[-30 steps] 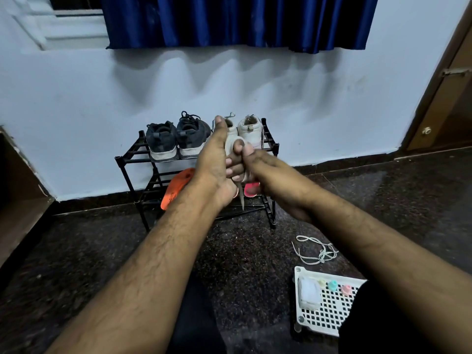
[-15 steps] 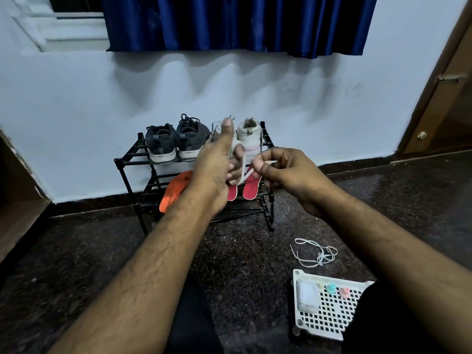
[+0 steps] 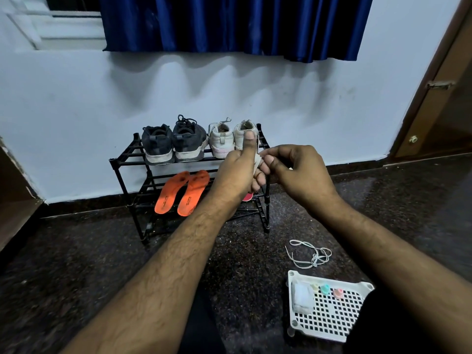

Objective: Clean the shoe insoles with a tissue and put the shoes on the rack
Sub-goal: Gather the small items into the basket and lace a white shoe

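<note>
A black two-tier rack (image 3: pixel 122 163) stands against the wall. Its top tier carries a dark pair of shoes (image 3: pixel 158 144) and a white pair (image 3: pixel 221 139). Two orange insoles (image 3: pixel 181 192) lean on the lower tier, and a pink insole (image 3: pixel 247 196) peeks out below my left hand. My left hand (image 3: pixel 237 175) is raised in front of the rack, thumb up, holding a whitish lace (image 3: pixel 256 159) against its fingers. My right hand (image 3: pixel 298 175) pinches the free end of that lace right beside the left fingers.
On the dark stone floor to the right lies a loose white lace (image 3: pixel 310 254). A white perforated tray (image 3: pixel 329 318) near my right forearm holds a tissue pack (image 3: pixel 302 298) and small coloured caps. A wooden door is at far right.
Both hands have shifted to the right, uncovering the orange insoles. My right hand drew away from the left with the lace and has come close to the left fingers again.
</note>
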Demonstrator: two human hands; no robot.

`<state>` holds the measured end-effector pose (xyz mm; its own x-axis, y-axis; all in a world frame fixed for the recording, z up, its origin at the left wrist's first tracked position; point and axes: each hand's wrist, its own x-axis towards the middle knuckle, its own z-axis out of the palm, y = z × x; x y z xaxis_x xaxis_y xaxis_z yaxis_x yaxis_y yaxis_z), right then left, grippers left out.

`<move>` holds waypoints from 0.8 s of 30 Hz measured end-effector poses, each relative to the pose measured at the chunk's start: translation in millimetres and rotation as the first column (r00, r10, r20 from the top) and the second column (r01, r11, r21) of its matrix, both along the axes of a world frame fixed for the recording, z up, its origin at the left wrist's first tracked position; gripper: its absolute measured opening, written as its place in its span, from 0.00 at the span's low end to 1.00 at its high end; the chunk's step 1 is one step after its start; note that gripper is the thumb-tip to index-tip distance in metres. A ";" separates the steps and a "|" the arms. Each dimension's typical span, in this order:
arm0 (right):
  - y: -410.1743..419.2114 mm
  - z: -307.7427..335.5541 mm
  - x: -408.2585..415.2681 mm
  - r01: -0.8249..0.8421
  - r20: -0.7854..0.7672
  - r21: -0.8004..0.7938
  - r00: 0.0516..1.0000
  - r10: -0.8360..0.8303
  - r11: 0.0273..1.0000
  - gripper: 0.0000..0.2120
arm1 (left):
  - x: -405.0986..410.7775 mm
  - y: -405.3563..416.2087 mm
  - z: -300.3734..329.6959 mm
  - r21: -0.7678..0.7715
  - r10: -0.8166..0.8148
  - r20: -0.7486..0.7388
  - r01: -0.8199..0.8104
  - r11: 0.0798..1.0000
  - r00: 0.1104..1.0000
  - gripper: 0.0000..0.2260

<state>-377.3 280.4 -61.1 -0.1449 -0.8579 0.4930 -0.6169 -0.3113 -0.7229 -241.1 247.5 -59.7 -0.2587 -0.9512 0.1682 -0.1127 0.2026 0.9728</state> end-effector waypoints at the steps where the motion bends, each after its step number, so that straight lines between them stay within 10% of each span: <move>1: 2.3 1.2 0.6 -0.008 -0.045 -0.010 0.999 0.008 1.000 0.09 | -0.7 -1.0 -0.7 0.005 0.008 -0.016 -0.008 1.000 1.000 0.37; 12: 2.6 0.2 -6.2 0.106 -0.423 -0.138 0.893 -0.155 0.985 0.17 | -24.5 15.4 5.5 0.110 -0.128 -0.228 0.156 0.982 0.965 0.32; 24: 14.1 15.1 -28.1 0.161 -0.334 -0.070 0.926 -0.176 0.984 0.05 | -36.4 31.3 5.0 -0.259 0.022 0.365 0.078 0.963 0.931 0.33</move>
<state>-405.4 294.5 -46.0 -0.1045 -0.8136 0.5719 -0.8680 -0.2060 -0.4517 -277.5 278.8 -54.7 -0.3753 -0.8763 0.3020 -0.4365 0.4546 0.7764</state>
